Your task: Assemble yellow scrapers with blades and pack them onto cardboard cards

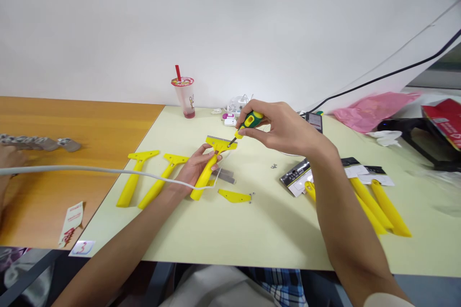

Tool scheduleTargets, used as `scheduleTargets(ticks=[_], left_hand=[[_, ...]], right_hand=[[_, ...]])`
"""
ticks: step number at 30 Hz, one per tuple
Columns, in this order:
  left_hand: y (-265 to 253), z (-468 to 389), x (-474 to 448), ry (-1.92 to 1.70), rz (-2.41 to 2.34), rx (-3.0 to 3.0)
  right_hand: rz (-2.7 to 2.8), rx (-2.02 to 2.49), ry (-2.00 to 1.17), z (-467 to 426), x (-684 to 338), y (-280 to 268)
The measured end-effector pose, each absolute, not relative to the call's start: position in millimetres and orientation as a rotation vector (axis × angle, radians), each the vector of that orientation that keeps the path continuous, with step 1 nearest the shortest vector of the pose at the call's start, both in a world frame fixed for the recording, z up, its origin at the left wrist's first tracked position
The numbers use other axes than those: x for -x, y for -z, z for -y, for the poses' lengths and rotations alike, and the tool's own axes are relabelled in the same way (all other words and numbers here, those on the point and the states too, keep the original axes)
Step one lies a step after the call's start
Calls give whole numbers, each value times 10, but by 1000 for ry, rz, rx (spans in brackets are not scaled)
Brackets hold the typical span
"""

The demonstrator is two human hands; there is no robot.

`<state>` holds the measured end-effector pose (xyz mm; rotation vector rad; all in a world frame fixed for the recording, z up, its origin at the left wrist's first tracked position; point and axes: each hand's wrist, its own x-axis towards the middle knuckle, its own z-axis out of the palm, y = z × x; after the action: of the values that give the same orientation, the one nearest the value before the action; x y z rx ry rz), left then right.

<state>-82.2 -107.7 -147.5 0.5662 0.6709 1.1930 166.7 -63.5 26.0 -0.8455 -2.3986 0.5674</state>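
My left hand (198, 165) is closed around the neck of a yellow scraper (206, 176), its wide head turned up and a metal blade along the top edge. In my right hand (277, 124) is a green and yellow screwdriver (250, 121), gripped by its handle and tilted down. Its tip meets the right-hand screw of the scraper head. Below the scraper lies a loose yellow cover plate (234, 196), with small screws (251, 197) at its right end. Grey blades (226, 175) rest behind my left hand, partly hidden. Two yellow scraper handles (135, 182) (162, 182) lie to the left.
Several packaged yellow scrapers (391, 206) lie at right, partly behind my right forearm. A few small screws (274, 166) sit mid-table. A drink cup (185, 98) with a straw stands at the back. A white cable (108, 171) crosses before my left arm. Another person's hand (12, 157) is far left.
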Motion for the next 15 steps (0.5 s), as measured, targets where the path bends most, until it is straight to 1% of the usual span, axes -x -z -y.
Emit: scheduleTargets(ticks=[15], left_hand=[[1477, 1076, 814, -1192, -638, -544]], right_hand=[[2402, 836, -574, 629, -1640, -241]])
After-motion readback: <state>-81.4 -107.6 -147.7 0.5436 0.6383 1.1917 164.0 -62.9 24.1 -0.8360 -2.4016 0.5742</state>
